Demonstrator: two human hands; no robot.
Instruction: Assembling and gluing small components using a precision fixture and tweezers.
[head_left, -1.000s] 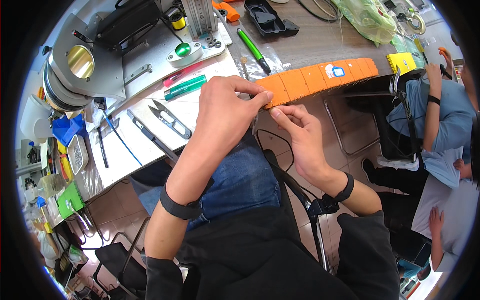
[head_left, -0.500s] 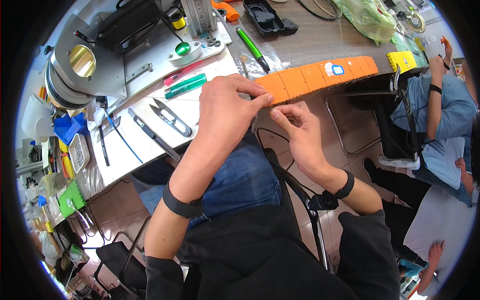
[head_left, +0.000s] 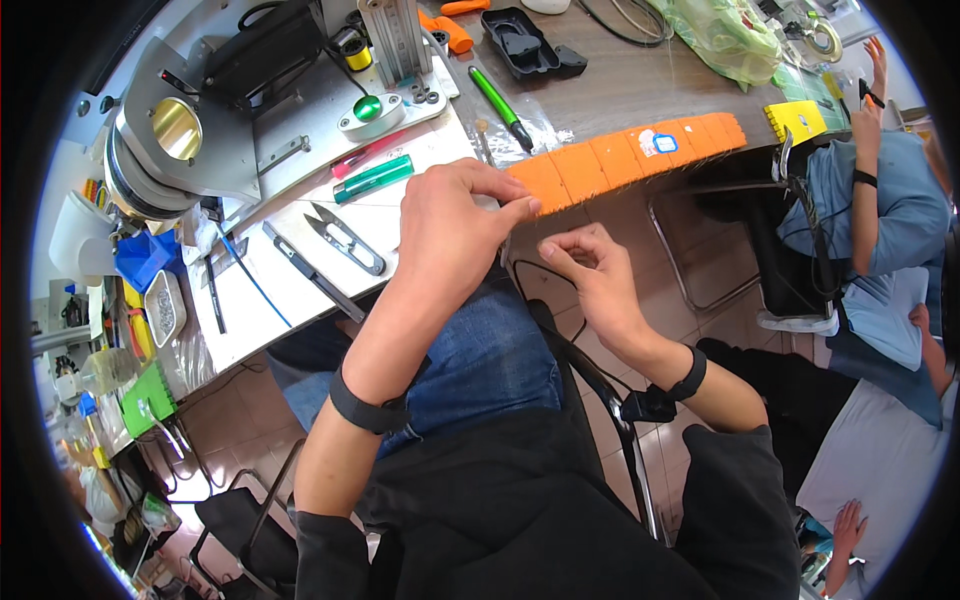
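A long orange strip (head_left: 610,163), divided by cross slits, lies along the table's front edge. Fine hair-like strands stick out along its near edge, and white and blue stickers are on its top. My left hand (head_left: 452,225) pinches its left end between thumb and forefinger. Just below and to the right, apart from the strip, is my right hand (head_left: 597,285), its thumb and forefinger closed together. Anything between those fingertips is too small to make out. Left of my left hand, thread snips (head_left: 345,240) and a slim dark cutter-like tool (head_left: 312,272) rest on a white board.
A metal fixture (head_left: 180,150) with a round brass-coloured part stands at the left. Near it lie a green tube (head_left: 373,178) and a green pen (head_left: 500,108). Behind are a black tray (head_left: 520,45) and a plastic bag (head_left: 720,40). Another person (head_left: 850,210) sits at the right.
My right hand has drawn slightly down, away from the strip's near edge. My left hand stays at the strip's end. The view has shifted a little.
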